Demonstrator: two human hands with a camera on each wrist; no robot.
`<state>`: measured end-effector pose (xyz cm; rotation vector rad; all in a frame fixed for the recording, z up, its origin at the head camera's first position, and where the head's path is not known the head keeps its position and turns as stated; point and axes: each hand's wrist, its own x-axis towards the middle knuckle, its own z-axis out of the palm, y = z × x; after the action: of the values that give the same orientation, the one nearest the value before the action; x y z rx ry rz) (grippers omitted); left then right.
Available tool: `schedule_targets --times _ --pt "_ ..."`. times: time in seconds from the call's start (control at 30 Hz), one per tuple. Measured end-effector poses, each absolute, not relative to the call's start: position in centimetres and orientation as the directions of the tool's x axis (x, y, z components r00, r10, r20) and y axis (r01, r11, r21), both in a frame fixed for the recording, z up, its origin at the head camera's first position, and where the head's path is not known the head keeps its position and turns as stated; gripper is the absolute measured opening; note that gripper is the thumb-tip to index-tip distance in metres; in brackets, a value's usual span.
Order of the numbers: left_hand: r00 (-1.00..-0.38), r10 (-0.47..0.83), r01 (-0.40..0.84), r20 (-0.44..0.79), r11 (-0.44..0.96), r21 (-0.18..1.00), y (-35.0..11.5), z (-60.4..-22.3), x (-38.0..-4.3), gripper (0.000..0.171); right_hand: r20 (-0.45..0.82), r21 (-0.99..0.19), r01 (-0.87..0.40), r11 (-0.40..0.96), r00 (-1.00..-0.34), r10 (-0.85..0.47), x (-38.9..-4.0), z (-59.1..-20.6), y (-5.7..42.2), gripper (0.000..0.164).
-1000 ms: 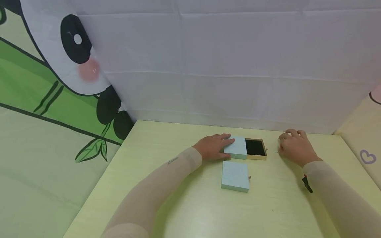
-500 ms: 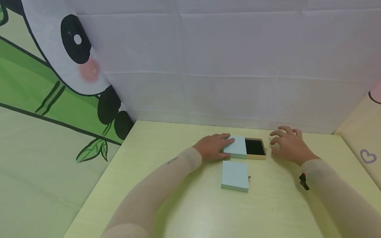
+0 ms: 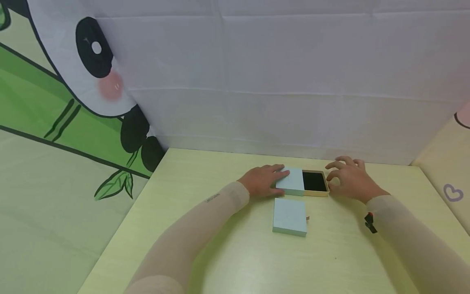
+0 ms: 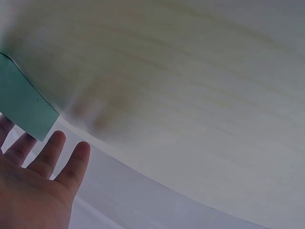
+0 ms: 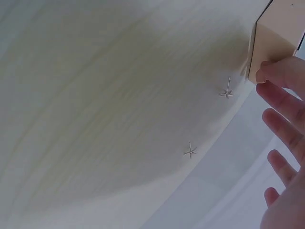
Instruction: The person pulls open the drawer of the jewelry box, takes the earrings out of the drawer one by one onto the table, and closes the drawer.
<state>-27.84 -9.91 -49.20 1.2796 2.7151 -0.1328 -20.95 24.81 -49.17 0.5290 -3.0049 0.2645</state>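
Note:
My left hand (image 3: 260,182) rests on the light blue sleeve (image 3: 291,183) of a slide-out box, its index finger lying across the top and its thumb at the near side. In the left wrist view my left fingers (image 4: 76,164) are spread by the sleeve's corner. The box's tan drawer (image 3: 316,194) is pulled partway out to the right and shows a black insert (image 3: 314,181). At the drawer's end is my right hand (image 3: 352,181). In the right wrist view its thumb and index fingertips touch that end, with the other fingers apart; the ribbon tab is hidden there.
A second light blue box (image 3: 289,217), closed, lies in front with a brown tab (image 3: 308,219) on its right. Two small silver star-shaped pieces (image 5: 227,93) lie on the table (image 3: 238,245) near my right hand. A white cloth wall (image 3: 293,81) stands behind.
My right hand has moved left, from the table beside the drawer to the drawer's end. The left hand and both boxes look unmoved.

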Motion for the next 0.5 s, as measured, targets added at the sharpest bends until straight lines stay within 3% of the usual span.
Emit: schedule_targets --times 0.5 --pt "-0.642 0.750 0.761 -0.161 0.649 -0.012 -9.5 -49.8 -28.7 0.088 0.120 -0.119 -0.384 0.915 -0.921 -0.371 -22.3 -50.4 24.7 0.013"
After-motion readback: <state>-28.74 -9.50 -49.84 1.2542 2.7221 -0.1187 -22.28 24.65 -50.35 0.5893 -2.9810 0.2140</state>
